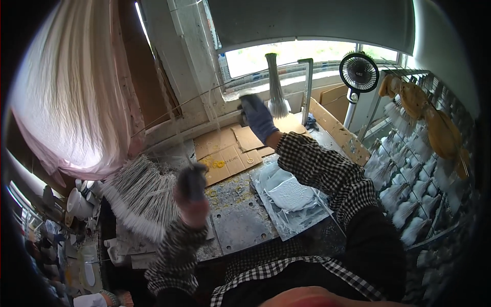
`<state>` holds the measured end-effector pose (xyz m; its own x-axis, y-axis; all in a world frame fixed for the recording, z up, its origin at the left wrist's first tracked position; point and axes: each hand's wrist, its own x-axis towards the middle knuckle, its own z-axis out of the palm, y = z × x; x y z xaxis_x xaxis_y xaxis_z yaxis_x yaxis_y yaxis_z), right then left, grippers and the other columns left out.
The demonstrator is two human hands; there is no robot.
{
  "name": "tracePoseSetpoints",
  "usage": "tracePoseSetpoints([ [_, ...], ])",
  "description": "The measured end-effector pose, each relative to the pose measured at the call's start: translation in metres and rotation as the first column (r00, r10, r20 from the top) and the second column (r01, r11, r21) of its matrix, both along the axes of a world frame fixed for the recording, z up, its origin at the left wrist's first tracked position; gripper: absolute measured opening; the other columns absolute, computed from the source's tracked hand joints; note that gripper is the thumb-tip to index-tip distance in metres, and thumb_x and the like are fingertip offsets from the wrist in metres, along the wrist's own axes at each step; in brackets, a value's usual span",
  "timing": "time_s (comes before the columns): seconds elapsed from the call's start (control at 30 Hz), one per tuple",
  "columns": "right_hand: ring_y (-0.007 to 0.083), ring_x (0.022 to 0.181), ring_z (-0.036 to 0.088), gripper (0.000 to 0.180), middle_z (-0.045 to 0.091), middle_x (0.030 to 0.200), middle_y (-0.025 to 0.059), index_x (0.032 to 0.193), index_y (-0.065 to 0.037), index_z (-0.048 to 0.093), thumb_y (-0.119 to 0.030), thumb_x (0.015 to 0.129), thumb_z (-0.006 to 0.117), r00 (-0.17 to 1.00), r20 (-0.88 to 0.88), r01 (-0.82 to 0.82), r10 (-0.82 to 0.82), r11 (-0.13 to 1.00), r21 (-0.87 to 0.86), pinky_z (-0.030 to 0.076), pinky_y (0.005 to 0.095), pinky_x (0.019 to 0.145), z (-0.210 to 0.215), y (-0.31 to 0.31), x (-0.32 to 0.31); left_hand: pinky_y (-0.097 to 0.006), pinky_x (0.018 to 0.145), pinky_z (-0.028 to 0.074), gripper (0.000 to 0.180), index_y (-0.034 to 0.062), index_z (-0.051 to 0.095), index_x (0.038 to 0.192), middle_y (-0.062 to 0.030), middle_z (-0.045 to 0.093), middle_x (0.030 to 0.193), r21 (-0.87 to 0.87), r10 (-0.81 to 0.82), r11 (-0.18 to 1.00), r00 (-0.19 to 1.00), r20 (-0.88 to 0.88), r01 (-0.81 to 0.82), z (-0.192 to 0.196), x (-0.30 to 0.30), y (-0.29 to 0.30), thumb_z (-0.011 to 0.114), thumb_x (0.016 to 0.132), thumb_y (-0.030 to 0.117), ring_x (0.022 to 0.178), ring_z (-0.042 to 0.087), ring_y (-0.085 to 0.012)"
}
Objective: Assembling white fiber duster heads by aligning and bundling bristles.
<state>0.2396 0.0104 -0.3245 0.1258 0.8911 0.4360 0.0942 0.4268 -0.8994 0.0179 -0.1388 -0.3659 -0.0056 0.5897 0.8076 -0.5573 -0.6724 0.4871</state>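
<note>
Left grip (pixel 192 192): gloved at the fingers, blurred by motion. Opening and contents cannot be determined. Right grip (pixel 259 116): gloved, raised, fingers together and partly curled. Whether it has hold of a fine strand cannot be determined.

Nearest the left grip, a large spread of pale strands (pixel 143 192) lies fanned on the left of the tabletop (pixel 225 197). Caution: a snag by the left sleeve (pixel 176 250) could drag several strands out of line.

Just beside the right grip, 1 grey strand bundle (pixel 276 92) is upright before the window, narrow end up. Contact cannot be confirmed. A sideways knock by the knuckles could splay or dislodge it.

Below the right forearm, white paste (pixel 292 193) lies on a smeared board (pixel 280 227). Caution: if the arm drops, the right checked sleeve (pixel 317 161) could pick up paste and transfer it to the cardboard (pixel 212 148).

Farther right, a rack (pixel 429 238) carries many white-tipped tufts (pixel 409 197). A wide elbow swing could disturb them. Airflow from the fan (pixel 359 71), if running, could scatter loose strands.
</note>
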Motion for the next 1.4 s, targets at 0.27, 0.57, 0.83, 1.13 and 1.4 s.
tracePoseSetpoints([
  [0.27,0.0252,0.093,0.069,0.027,0.069,0.103,0.0138,0.116,-0.003,0.064,-0.026,0.104,0.055,0.739,-0.097,-0.565,0.667,0.691,0.451,0.058,0.0399,0.083,0.196,-0.052,-0.079,-0.023,0.068,0.052,0.03,0.0059,0.065,0.131,-0.0108,0.072,0.11,0.02,0.23,0.972,0.923,-0.309,-0.235,-0.019,0.007,0.035,0.06,0.102,0.005,0.075,0.061,-0.0095],
  [0.57,0.0288,0.076,0.069,0.024,0.068,0.081,0.0169,0.107,-0.002,0.067,-0.022,0.102,0.055,0.987,0.162,-0.118,0.005,0.709,0.695,0.053,0.0484,0.075,0.127,0.001,-0.1,-0.024,0.084,0.051,0.045,0.0076,0.053,0.147,-0.0012,0.066,0.1,-0.156,0.273,0.87,0.721,-0.637,-0.467,0.058,-0.034,0.1,0.06,0.105,0.024,0.09,0.06,-0.0077],
  [0.83,0.0317,0.059,0.066,0.014,0.064,0.069,0.013,0.105,-0.009,0.066,-0.02,0.103,0.057,0.91,0.337,-0.414,0.243,0.592,0.691,0.053,0.0408,0.052,-0.029,-0.071,-0.1,-0.04,0.104,0.052,0.062,0.0054,0.051,0.146,-0.0148,0.068,0.129,-0.141,0.119,0.97,0.889,-0.443,-0.2,0.234,-0.03,0.118,0.056,0.103,0.05,0.118,0.066,-0.0242],
  [1.13,0.022,0.075,0.058,0.013,0.057,0.077,0.0037,0.11,-0.014,0.062,-0.018,0.098,0.059,0.673,0.739,-0.608,-0.003,0.567,0.556,0.044,0.0386,0.078,-0.11,-0.094,-0.088,-0.022,0.051,0.048,0.037,0.0049,0.064,0.116,-0.0038,0.068,0.082,0.293,-0.215,0.884,0.873,-0.438,0.365,0.366,-0.017,0.109,0.053,0.107,0.039,0.064,0.06,-0.0079],
  [1.4,0.0306,0.11,0.062,0.072,0.064,0.125,0.0162,0.157,-0.002,0.037,-0.021,0.089,0.056,0.682,0.656,-0.354,-0.323,0.639,0.683,0.041,0.0499,0.108,0.005,-0.068,-0.026,-0.029,0.065,0.059,0.031,0.006,0.057,0.132,-0.0124,0.068,0.105,0.733,0.973,-0.182,-0.228,0.038,-0.655,0.143,-0.042,0.076,0.057,0.101,0.004,0.087,0.071,-0.0207],
])
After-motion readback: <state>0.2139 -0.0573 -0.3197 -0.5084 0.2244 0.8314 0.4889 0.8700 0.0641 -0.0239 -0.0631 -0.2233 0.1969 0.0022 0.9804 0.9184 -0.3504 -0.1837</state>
